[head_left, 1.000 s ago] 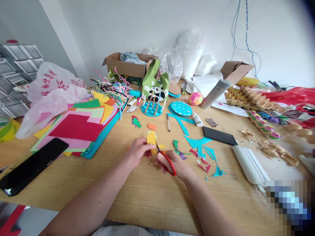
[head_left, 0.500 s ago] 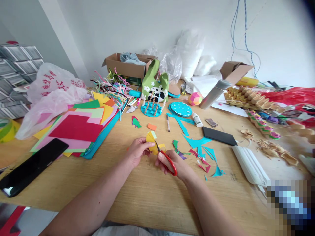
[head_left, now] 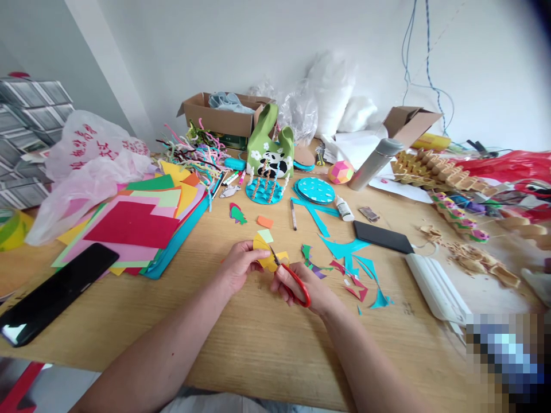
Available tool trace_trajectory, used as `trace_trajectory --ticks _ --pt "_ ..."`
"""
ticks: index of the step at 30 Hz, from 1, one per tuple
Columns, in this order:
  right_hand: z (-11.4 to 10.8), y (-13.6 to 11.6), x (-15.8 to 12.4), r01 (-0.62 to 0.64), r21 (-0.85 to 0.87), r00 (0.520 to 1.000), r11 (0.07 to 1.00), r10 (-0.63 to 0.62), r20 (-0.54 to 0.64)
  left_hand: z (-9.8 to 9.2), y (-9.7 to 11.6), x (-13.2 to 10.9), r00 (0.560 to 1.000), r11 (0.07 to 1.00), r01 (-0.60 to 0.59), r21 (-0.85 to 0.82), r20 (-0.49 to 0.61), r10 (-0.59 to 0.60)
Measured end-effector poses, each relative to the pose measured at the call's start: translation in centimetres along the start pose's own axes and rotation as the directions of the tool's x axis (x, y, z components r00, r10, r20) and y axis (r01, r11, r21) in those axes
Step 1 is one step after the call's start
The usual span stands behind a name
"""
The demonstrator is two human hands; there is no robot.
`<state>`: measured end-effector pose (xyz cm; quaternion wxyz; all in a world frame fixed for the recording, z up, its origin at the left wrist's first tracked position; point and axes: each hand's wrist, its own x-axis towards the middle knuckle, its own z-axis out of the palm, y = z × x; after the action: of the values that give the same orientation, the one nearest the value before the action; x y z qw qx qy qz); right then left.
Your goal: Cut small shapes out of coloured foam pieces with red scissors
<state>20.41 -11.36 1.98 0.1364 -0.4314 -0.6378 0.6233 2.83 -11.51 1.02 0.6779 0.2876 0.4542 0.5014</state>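
Note:
My left hand (head_left: 239, 265) pinches a small yellow foam piece (head_left: 263, 254) just above the wooden table (head_left: 267, 344). My right hand (head_left: 306, 289) is closed round red-handled scissors (head_left: 293, 277), whose blades are in the yellow piece. Both hands meet at the middle of the table, close to my body. Teal, red and green foam scraps (head_left: 350, 267) lie just right of my right hand.
A stack of coloured foam sheets (head_left: 142, 226) lies to the left, with a black phone (head_left: 54, 292) in front of it. Another dark phone (head_left: 383, 237), a white moulding (head_left: 434, 287), a marker (head_left: 294, 214), a glue bottle (head_left: 344, 208), a panda craft (head_left: 270, 158), cardboard boxes and plastic bags fill the back.
My left hand has turned the yellow piece a little while the scissors cut further into it. Both hands stay in nearly the same place.

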Motion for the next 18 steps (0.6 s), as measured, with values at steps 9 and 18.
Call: trace_trajectory --ticks 9,18 --pt "-0.08 -0.01 0.07 -0.009 0.020 1.000 1.000 0.009 -0.005 0.01 -0.06 -0.05 1.000 1.000 0.021 0.019 -0.004 -0.021" --pt "-0.14 -0.49 -0.10 -0.020 0.035 1.000 0.999 0.020 0.003 -0.02 0.08 -0.09 1.000 0.997 0.000 0.083 -0.011 0.001"
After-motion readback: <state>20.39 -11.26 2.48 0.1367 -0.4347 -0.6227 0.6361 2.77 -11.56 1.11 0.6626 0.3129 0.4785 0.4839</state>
